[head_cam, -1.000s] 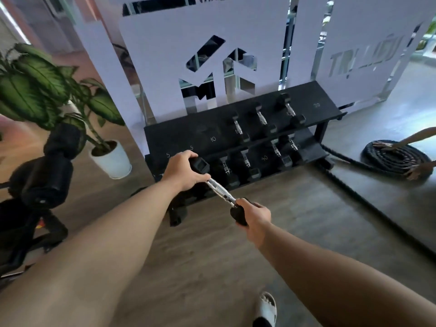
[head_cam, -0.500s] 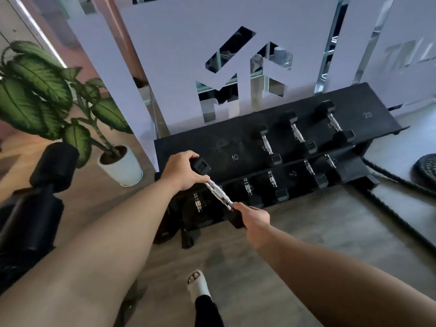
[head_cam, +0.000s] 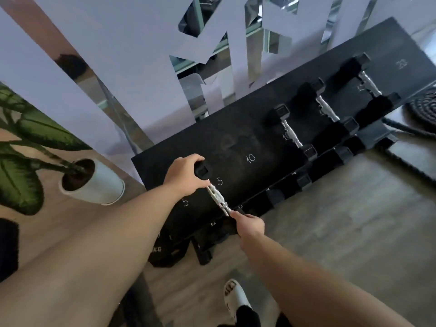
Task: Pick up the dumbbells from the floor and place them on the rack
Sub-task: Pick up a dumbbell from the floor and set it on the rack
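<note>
Both forearms are bare from the lower edge of the view to the wrists, with no sleeves, watch or bracelet visible on them. The left hand (head_cam: 185, 174) and the right hand (head_cam: 250, 224) are ungloved, and no rings can be made out on the fingers that show. At the bottom, one foot wears a white slide sandal (head_cam: 236, 297) with dark lettering across its strap, over a black sock (head_cam: 246, 316).
</note>
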